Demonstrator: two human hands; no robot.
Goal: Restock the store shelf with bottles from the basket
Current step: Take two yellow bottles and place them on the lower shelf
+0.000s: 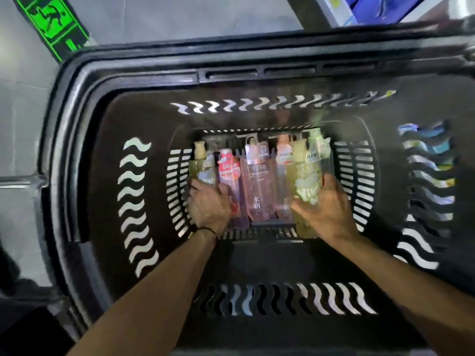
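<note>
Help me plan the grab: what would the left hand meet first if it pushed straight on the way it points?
The olive-green clear pump bottle that the left hand grips; past it, probably the black plastic basket's slotted far wall.

Matt black plastic basket; glossy translucent plastic bottles; smooth grey tiled floor.

Tall basket walls hem the tightly packed bottles; the open top leaves entry from above.
</note>
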